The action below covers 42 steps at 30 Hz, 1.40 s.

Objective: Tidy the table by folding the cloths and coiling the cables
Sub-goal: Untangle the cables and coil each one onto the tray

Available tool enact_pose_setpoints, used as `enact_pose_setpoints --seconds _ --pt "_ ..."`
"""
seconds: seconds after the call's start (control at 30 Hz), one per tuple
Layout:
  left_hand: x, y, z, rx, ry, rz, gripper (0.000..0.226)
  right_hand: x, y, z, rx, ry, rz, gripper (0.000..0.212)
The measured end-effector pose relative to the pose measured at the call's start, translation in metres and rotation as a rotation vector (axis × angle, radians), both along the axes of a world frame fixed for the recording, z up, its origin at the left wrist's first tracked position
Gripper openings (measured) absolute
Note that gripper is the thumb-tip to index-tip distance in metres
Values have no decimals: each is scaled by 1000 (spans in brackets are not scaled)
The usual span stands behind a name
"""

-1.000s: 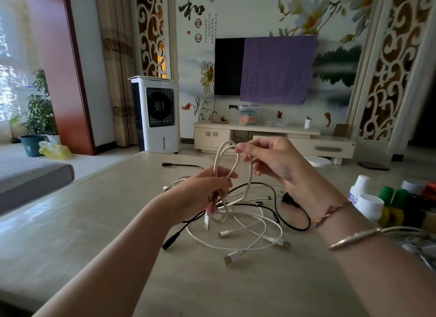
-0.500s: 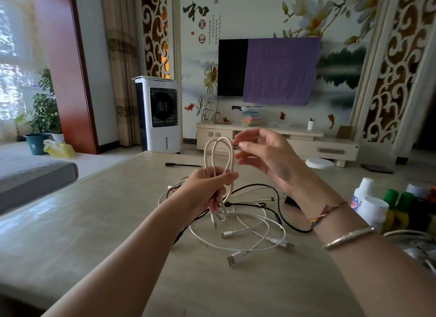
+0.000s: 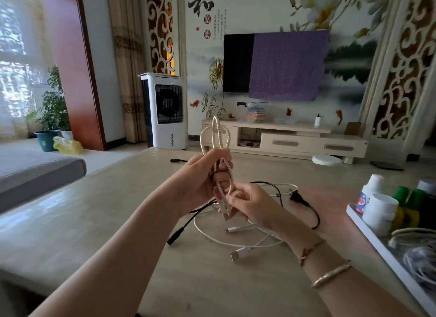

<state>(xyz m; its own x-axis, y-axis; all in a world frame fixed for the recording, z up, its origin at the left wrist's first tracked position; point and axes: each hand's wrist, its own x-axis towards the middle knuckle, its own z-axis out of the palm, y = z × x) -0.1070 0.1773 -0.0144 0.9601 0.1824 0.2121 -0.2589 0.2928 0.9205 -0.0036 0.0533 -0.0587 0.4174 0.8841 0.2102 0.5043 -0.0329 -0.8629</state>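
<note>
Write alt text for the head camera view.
Two hands hold a looped braided cable above a table: the left hand grips the loops, the right hand pinches its loose end. White cables and a black cable lie tangled beneath.

This is a living room in a home. On the far wall hangs a television (image 3: pixel 238 62), half covered by a purple cloth (image 3: pixel 287 65), above a low cream cabinet (image 3: pixel 295 137). The wall has a painted mural (image 3: pixel 325 3) with flowers and calligraphy. A white air cooler (image 3: pixel 165 114) stands beside long curtains (image 3: pixel 127 64), and potted plants (image 3: pixel 53 109) stand near the window (image 3: pixel 14 57) at the left.
</note>
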Motion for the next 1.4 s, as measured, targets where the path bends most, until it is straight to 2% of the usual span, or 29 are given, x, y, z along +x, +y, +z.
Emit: enact_pose_setpoints --seconds 0.13,0.27,0.33,0.43,0.5,0.63,0.73,0.83,0.97,1.17,1.3,1.4 --pt "-2 1 -1 -21 39 55 19 11 -20 9 90 85 -65 15" --pt "-6 -2 3 -81 112 150 23 19 -40 20 364 495 -91 26" --pt "-5 -10 0 -101 160 170 28 18 -41 24 426 573 -156 26" --pt "-2 -24 -4 -90 219 155 32 18 -37 22 463 659 -263 13" --pt "0 -30 -6 -69 228 141 33 20 -37 22 470 776 -258 1" --pt "-1 -29 -5 -35 236 120 32 31 -39 16 414 1229 -226 13" --pt "-1 -28 -8 -40 242 122 31 38 -40 7 346 1406 -198 13" --pt "0 -25 -9 -74 230 173 29 38 -42 5 262 1364 -132 7" --pt "3 -20 -13 -116 224 277 28 31 -43 14 177 1051 -80 25" --pt "3 -24 -16 -14 286 312 21 27 -48 25 252 817 79 27" --pt "5 -26 -16 7 315 344 27 19 -45 22 288 758 70 26" --pt "5 -26 -16 -26 294 343 25 10 -38 18 266 569 -19 27"
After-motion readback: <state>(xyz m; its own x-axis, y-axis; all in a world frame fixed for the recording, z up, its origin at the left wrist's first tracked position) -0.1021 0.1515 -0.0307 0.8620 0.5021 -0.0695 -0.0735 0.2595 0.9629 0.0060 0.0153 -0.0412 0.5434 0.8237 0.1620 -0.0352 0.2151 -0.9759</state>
